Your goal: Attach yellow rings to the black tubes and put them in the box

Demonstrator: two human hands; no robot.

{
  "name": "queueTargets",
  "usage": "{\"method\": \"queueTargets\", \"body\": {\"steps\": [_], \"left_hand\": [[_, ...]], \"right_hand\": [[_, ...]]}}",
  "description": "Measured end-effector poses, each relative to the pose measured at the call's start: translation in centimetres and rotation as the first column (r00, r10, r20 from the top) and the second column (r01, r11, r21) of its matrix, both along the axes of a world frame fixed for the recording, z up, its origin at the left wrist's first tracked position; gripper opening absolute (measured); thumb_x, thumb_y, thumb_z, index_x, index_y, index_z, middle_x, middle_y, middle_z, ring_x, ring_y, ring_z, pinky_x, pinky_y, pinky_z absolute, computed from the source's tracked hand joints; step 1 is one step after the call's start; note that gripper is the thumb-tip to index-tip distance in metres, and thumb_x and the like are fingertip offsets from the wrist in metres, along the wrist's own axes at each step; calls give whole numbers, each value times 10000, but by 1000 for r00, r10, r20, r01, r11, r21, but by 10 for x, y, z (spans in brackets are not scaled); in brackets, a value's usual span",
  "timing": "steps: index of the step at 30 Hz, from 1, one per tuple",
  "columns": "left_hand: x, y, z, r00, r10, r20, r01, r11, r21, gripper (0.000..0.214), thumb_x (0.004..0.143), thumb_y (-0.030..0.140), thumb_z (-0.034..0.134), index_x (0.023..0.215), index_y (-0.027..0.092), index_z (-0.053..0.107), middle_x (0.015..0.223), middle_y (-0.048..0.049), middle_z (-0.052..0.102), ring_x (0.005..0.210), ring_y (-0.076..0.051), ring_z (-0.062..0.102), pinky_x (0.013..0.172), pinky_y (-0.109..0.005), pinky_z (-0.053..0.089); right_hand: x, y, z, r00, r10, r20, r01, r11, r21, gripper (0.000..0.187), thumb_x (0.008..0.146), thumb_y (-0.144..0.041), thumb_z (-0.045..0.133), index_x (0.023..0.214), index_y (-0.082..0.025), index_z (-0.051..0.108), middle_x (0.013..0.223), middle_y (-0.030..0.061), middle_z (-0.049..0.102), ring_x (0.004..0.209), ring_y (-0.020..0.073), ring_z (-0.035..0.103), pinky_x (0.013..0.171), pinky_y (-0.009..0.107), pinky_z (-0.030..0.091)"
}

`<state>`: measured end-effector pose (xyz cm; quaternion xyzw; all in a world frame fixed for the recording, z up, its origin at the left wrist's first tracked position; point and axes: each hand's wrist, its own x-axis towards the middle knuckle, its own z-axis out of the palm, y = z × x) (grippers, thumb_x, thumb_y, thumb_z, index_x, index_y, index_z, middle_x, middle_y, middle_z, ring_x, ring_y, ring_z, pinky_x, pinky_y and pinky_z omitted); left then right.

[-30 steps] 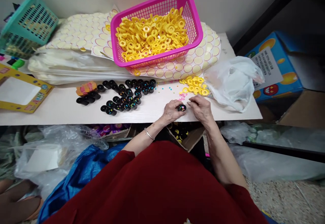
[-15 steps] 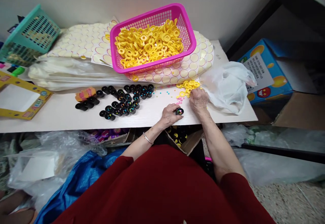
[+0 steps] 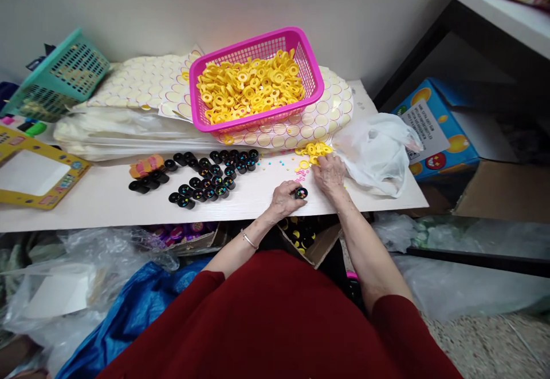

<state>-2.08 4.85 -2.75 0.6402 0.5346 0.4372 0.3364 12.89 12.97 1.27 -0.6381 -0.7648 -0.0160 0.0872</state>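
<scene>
My left hand [image 3: 285, 198] is closed around a small black cup [image 3: 301, 193] near the table's front edge. The cup stands upright, with pink and other coloured bits visible inside. Just to the right, my right hand [image 3: 330, 176] has its fingers curled down at the near side of a pile of yellow plastic rings [image 3: 315, 149]. Its fingertips are partly hidden, so what they pinch cannot be made out. Between the hands and the pile lie small pink beads [image 3: 302, 174]. On the left, several black cups [image 3: 209, 193] stand in rows, many with coloured beads in them.
A pink basket [image 3: 320, 86] full of yellow rings rests on sheets of round stickers [image 3: 339, 98]. A white plastic bag [image 3: 378, 153] lies at the right, beside a blue box [image 3: 451, 133]. At the left are a yellow carton [image 3: 79, 174] and a teal basket [image 3: 81, 67].
The whole view has shifted a little. My left hand still holds the black cup, and my right hand stays by the yellow rings with its fingers slightly repositioned.
</scene>
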Motion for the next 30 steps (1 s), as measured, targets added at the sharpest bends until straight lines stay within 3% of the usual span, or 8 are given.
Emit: {"method": "queueTargets", "body": {"steps": [10,15,17,19,21,23,27,30], "left_hand": [[0,1,-1,995,3,97,-6,1000,27,420,447,176,829,841,186,684,797,-8,635,706,-133,534,672,-285,469],[-1,-2,8,947,23,319,-41,998,52,426,571,393,818,894,165,661,786,-8,575,626,-87,480,581,-240,429],[-1,-3,15,910,75,408,-99,994,40,405,651,452,762,916,166,655,843,-25,573,635,-79,490,579,-232,426],[0,-4,25,873,126,472,-145,989,5,395,684,483,730,910,167,661,881,-37,582,647,-73,498,600,-230,434],[2,-8,37,842,160,516,-141,987,-76,396,693,501,713,902,166,677,871,-36,598,636,-67,494,598,-222,430],[3,-13,52,826,145,545,-43,980,-195,399,694,504,704,890,156,695,797,-23,613,594,-60,481,560,-211,409],[2,-28,78,812,94,576,179,900,-399,352,591,433,781,733,121,701,576,18,586,469,-40,428,464,-192,344],[1,-39,84,775,233,587,130,850,-510,334,493,365,830,640,111,671,506,28,574,424,-37,429,432,-183,328]], "right_hand": [[-7,5,3,996,67,63,-68,997,24,286,860,-156,375,1002,-98,616,1036,191,582,971,295,454,740,386,328],[8,-3,3,965,9,-264,18,995,101,196,878,-217,397,858,-152,581,908,125,594,891,249,486,744,364,360],[14,-12,5,820,20,-572,33,996,81,160,862,-281,444,777,-186,541,782,57,556,786,204,488,703,335,379],[16,-28,9,518,8,-856,-8,1000,4,193,822,-368,513,720,-204,511,675,-3,490,660,157,459,640,300,384],[13,-50,16,192,-72,-979,-121,988,-96,251,746,-436,608,692,-208,518,633,-30,469,592,125,435,605,279,388],[6,-74,24,8,-189,-982,-268,946,-184,282,680,-456,686,684,-205,556,649,-25,515,600,118,466,619,278,415],[-4,-116,31,-85,-367,-926,-409,861,-304,290,651,-456,738,685,-199,607,657,-12,563,593,121,508,587,279,446],[-6,-133,28,-38,-364,-931,-357,875,-327,287,697,-433,718,863,-210,646,705,-15,606,579,115,529,580,279,469]]}}
